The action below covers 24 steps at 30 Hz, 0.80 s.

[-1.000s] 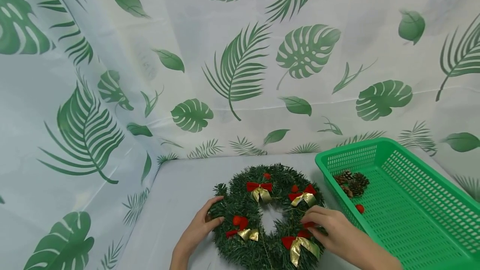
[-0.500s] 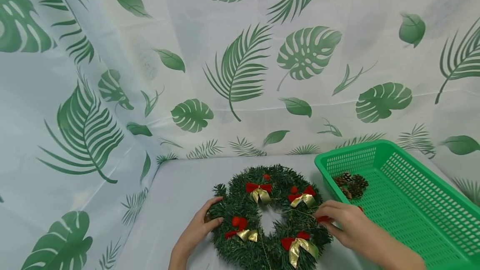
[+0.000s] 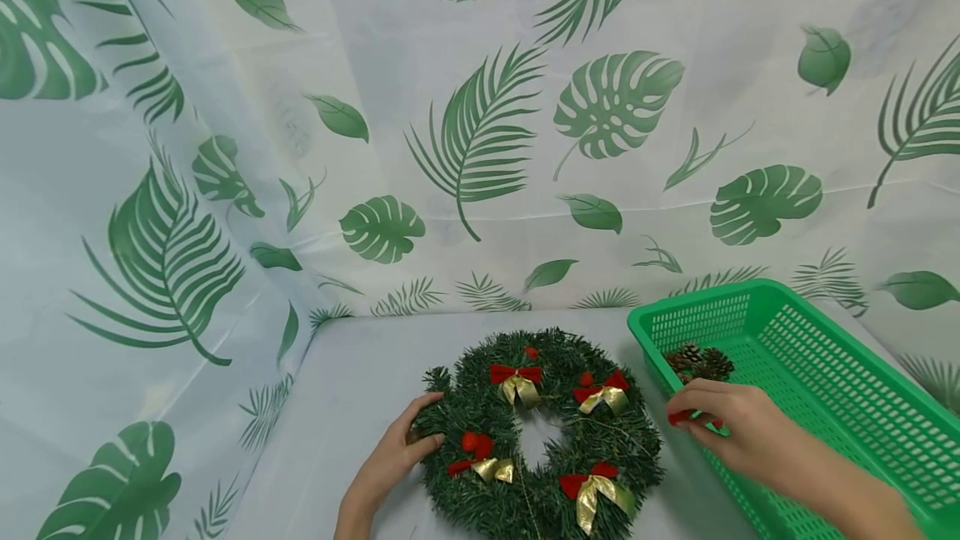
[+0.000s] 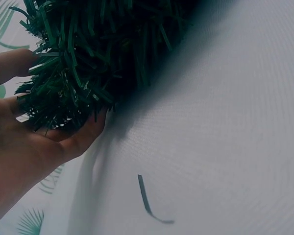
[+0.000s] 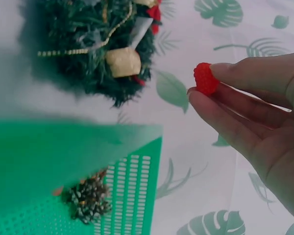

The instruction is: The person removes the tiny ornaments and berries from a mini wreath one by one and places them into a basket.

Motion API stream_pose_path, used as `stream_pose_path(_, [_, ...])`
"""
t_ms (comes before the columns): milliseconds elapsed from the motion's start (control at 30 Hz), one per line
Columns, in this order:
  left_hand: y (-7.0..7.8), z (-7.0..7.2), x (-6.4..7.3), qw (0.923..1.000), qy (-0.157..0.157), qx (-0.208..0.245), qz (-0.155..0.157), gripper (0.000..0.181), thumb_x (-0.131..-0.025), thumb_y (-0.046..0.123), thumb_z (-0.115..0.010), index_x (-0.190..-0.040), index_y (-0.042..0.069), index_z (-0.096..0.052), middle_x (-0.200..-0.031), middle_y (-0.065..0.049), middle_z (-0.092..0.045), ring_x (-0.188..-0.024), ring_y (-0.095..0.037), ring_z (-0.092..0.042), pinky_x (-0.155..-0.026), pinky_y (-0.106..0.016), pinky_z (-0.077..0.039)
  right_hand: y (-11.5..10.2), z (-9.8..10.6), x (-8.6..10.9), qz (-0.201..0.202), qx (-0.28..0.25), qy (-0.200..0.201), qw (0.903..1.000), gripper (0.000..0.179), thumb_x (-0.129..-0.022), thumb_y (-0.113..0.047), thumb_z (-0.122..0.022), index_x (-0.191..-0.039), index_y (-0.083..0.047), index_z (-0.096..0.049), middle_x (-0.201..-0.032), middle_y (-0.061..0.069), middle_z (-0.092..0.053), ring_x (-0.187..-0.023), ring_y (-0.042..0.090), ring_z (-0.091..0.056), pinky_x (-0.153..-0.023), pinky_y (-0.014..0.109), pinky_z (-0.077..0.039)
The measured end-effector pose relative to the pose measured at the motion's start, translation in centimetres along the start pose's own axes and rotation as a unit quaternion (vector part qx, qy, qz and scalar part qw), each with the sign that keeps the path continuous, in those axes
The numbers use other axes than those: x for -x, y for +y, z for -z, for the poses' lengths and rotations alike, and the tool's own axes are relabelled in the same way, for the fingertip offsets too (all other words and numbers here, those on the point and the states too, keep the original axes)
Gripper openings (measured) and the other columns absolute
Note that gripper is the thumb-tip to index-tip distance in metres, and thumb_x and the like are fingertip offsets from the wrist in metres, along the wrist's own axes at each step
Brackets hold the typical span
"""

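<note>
A green tinsel wreath (image 3: 626,444) lies on the white-covered table, trimmed with red-and-gold bows (image 3: 597,490), small red berries (image 3: 469,442) and a thin gold bead string (image 5: 71,52). My left hand (image 3: 393,457) grips its left edge; in the left wrist view, fingers and thumb curl round the tinsel (image 4: 71,83). My right hand (image 3: 738,427) is off the wreath, over the left rim of the green basket (image 3: 847,357). Between thumb and fingertips it pinches a red berry (image 5: 206,79), plain in the right wrist view.
Several pine cones (image 3: 701,361) sit in the basket's far left corner. A bit of red shows behind my right hand, inside the basket. A loose tinsel strand (image 4: 144,196) lies on the white cloth. Leaf-printed curtains (image 3: 465,273) hang behind and at left.
My right hand has lifted away from the wreath's right side and moved right to the basket rim, carrying the red berry. The left hand keeps its grip, and the wreath stays in place.
</note>
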State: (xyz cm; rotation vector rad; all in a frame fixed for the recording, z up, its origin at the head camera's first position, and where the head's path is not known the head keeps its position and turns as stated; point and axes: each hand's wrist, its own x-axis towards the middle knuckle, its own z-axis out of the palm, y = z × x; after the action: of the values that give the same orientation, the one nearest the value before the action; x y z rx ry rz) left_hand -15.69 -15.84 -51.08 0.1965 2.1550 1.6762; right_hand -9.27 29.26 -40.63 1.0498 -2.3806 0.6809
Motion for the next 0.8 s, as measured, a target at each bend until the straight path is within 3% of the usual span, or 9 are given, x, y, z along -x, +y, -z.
stream_pose_path(167, [0.0,0.0,0.0,1.0000,-0.001,0.001,0.000,0.068,-0.099,0.029,-0.069,-0.159,0.023,-0.038,-0.157,-0.016,-0.036,-0.074,-0.019,-0.037,-0.069,-0.040,-0.037,0.5,1.1,0.1,-0.042,0.011,-0.015,0.9990,0.052,-0.057,0.019,-0.086,-0.095,-0.015,-0.074,-0.089,-0.003,-0.071,-0.076,-0.002,-0.065,-0.064,0.006,-0.046])
stream_pose_path(333, [0.0,0.0,0.0,1.0000,0.000,0.002,0.001,0.068,-0.098,0.029,-0.069,-0.159,0.023,-0.038,-0.162,-0.017,-0.031,-0.077,-0.020,-0.039,-0.070,-0.040,-0.037,1.3,1.9,0.3,-0.085,-0.011,-0.047,0.9952,0.041,-0.068,0.014,-0.085,-0.095,-0.014,-0.075,-0.089,-0.003,-0.073,-0.078,-0.004,-0.066,-0.063,0.010,-0.050])
stream_pose_path(467, [0.0,0.1,0.0,1.0000,-0.001,0.002,0.000,0.068,-0.098,0.029,-0.069,-0.159,0.023,-0.038,-0.160,-0.017,-0.033,-0.076,-0.019,-0.039,-0.069,-0.040,-0.037,2.0,2.4,0.5,-0.109,-0.024,-0.067,0.9916,0.036,-0.072,0.016,-0.082,-0.096,-0.010,-0.074,-0.087,-0.003,-0.073,-0.076,-0.004,-0.065,-0.062,0.015,-0.053])
stream_pose_path(800, [-0.1,0.1,0.0,1.0000,-0.003,-0.001,-0.008,0.068,-0.099,0.028,-0.068,-0.159,0.022,-0.038,-0.147,-0.015,-0.043,-0.073,-0.019,-0.038,-0.067,-0.039,-0.037,4.0,2.6,1.0,-0.158,0.002,-0.101,0.9823,0.027,-0.075,0.008,-0.083,-0.093,-0.012,-0.077,-0.085,-0.004,-0.074,-0.080,-0.005,-0.066,-0.060,0.019,-0.055])
